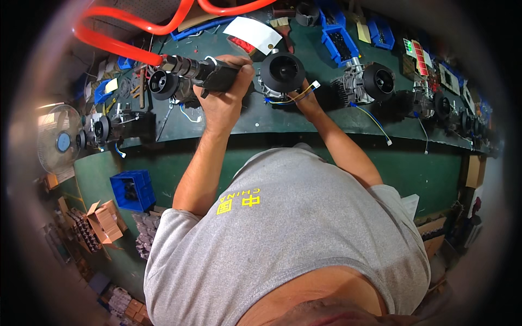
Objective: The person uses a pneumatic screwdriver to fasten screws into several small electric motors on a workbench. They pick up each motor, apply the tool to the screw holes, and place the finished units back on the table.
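My left hand (232,93) is wrapped round a black air-powered driver (217,75), held level above the bench. A red air hose (117,48) joins its left end. Right of the tool sits a small motor unit (282,71) with a black round fan housing facing up. My right hand (308,102) reaches to the near right side of that unit, its fingers hidden behind the housing. Yellow and blue wires with a white connector (315,85) cross in front of that hand. Left of it, partly behind the driver, stands a similar unit (165,85).
More motor units (375,81) with dangling wires line the green bench (244,124). Blue parts bins (338,44), a brush (283,32) and a white sheet (253,33) lie at the back. A fan (63,142) stands left; a blue crate (132,190) and a cardboard box (106,223) sit lower left.
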Action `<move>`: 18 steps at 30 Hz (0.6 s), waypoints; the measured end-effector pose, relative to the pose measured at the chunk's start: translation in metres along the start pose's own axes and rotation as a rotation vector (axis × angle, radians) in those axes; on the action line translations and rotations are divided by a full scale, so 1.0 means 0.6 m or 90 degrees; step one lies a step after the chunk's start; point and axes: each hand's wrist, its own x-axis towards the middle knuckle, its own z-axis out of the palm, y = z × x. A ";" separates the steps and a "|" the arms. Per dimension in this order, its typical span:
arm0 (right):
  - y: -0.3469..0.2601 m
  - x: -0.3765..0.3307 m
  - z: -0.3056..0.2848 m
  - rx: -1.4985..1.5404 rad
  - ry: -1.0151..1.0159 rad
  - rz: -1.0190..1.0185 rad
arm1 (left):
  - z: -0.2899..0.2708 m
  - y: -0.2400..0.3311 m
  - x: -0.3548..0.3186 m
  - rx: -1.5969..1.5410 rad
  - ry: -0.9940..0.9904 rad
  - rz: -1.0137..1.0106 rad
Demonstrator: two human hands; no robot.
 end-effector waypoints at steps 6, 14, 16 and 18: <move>0.004 0.003 -0.005 0.000 -0.014 0.001 | 0.000 -0.011 -0.004 -0.002 0.025 0.008; 0.007 0.006 -0.006 -0.029 -0.008 -0.035 | 0.002 0.002 0.000 0.058 -0.055 0.019; 0.004 0.005 -0.003 0.017 -0.015 -0.033 | 0.007 0.003 -0.002 0.036 -0.085 -0.018; -0.001 0.002 0.000 0.037 -0.019 -0.038 | 0.008 0.003 -0.004 0.036 -0.089 -0.028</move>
